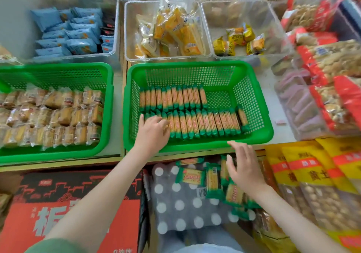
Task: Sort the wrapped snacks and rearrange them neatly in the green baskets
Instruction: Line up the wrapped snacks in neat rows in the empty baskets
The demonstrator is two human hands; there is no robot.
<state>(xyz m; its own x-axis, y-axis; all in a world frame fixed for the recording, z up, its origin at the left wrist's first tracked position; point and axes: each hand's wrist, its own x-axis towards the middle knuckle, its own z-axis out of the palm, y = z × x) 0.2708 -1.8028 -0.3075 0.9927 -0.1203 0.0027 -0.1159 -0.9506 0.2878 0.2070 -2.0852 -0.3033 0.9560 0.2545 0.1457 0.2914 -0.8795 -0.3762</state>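
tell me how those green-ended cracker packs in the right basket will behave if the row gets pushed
Probably stiff: each cracker pack keeps a straight bar shape on edge. Likely to topple sideways, since the end pack already leans with a gap beside it. They look glossy, so may slide easily.

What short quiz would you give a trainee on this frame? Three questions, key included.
1. True or false: the left hand rests on the front row of packs in the right green basket.
2. The loose packs lie on: A a dotted cloth, B a red box, C the left basket.
3. Fill in: the right hand is ___ (open/shut) above the loose packs.
Key: 1 true; 2 A; 3 open.
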